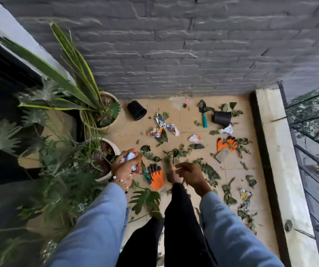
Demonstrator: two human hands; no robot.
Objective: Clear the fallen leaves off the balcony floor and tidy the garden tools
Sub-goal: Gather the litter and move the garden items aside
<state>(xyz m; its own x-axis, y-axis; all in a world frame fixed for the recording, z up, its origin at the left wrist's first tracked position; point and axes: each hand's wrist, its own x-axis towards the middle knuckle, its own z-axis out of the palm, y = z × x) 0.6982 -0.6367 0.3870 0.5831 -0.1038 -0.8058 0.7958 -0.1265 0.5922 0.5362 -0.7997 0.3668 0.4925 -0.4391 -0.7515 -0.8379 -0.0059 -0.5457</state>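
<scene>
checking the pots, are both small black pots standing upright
No, both black pots lie tipped on their sides on the floor tiles.

Readable text: none anywhere in this view.
Crumpled wrappers (161, 125), floor at about twelve o'clock: colour print on show, but too creased and blurred to read.
Crumpled paper (129, 158) in the left hand (125, 166), ten o'clock: blue and white print, perhaps lettering, not legible.
Wrapper (245, 196), four o'clock: yellow patches, no word readable.

Left hand (125, 166) curled, clutching — right hand (190, 175) loosely curled, empty.
</scene>
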